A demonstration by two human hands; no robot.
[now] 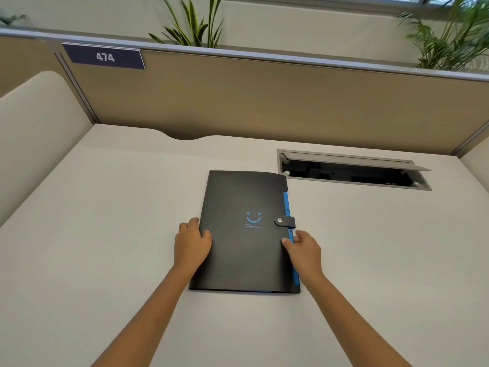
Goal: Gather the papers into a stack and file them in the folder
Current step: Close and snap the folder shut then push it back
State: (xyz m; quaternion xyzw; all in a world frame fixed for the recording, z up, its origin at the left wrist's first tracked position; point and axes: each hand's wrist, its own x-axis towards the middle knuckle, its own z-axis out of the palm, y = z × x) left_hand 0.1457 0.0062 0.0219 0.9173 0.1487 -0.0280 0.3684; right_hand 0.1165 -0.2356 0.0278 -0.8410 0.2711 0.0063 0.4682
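Observation:
A black folder (243,250) with a blue smiley print lies flat and closed on the white desk (105,234), its snap strap (285,221) fastened over the right edge. Blue inner tabs show along that right edge. My left hand (191,242) rests on the folder's left edge, thumb on the cover. On the right edge, my right hand (304,250) touches the folder just below the strap, thumb on the cover and fingers at the blue tabs. No loose papers are in view.
An open cable hatch (352,170) is set into the desk behind and to the right of the folder. A tan partition (264,102) with a "474" sign (104,56) closes the back. Plants stand behind it. A cream side panel (34,128) borders the left.

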